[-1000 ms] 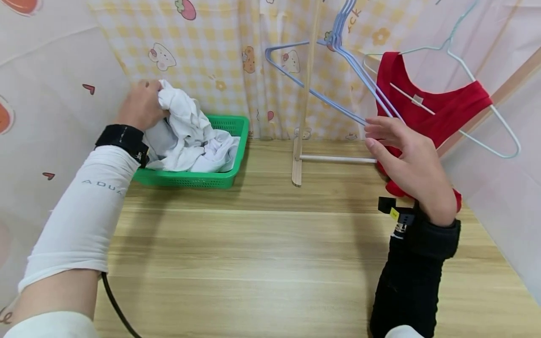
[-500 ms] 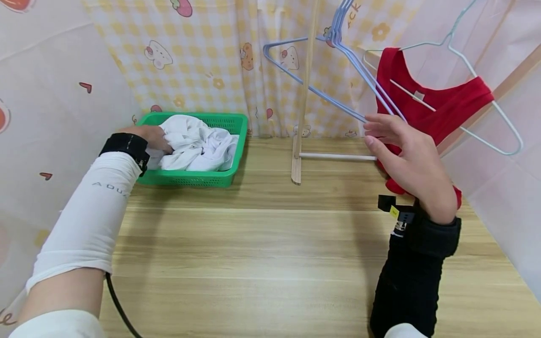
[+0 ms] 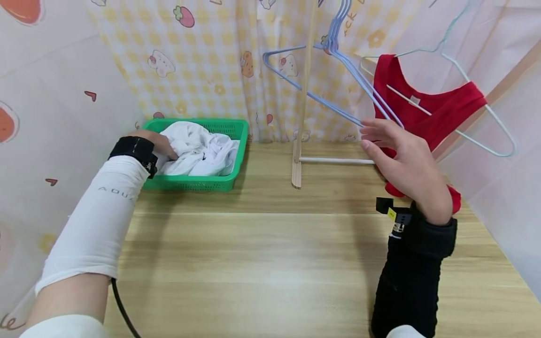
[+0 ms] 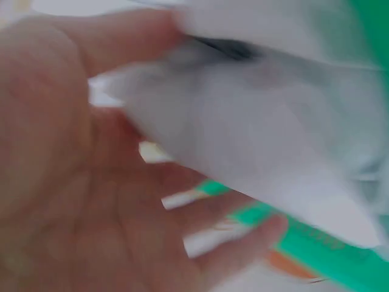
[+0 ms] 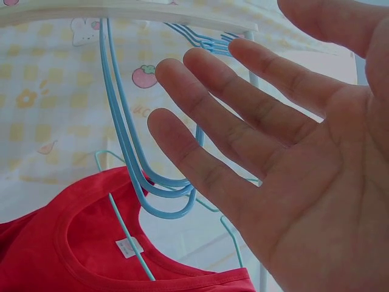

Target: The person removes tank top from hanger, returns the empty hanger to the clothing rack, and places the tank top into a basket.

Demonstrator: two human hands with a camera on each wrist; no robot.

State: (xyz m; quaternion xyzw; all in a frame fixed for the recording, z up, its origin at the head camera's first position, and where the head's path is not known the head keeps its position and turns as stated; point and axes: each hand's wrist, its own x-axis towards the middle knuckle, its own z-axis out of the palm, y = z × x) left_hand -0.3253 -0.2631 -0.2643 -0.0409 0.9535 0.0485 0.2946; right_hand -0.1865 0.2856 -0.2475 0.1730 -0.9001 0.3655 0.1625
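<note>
My left hand (image 3: 157, 141) reaches into the left end of a green plastic basket (image 3: 198, 183) among crumpled white garments (image 3: 190, 145). In the left wrist view, blurred white cloth (image 4: 243, 134) lies between the thumb and the other fingers (image 4: 237, 249), partly hiding them; whether they pinch it does not show clearly. My right hand (image 3: 405, 155) is raised beside the blue hangers (image 3: 361, 75), its fingers (image 5: 194, 158) extended and spread, holding nothing. Behind it, a red sleeveless top (image 3: 418, 101) hangs on a pale green hanger (image 3: 503, 126).
A wooden rack upright (image 3: 305, 98) with a foot (image 3: 297, 173) stands at the back of the wood-grain table (image 3: 270, 263). A white bar (image 3: 338, 161) runs from it near table height. Patterned curtains (image 3: 211, 56) enclose the back and sides. A black cable (image 3: 120, 305) trails from the left arm.
A second ago my left hand held a bunch of white cloth raised above the basket. It has lowered into the basket and shifted slightly right. My right hand stays nearly still.
</note>
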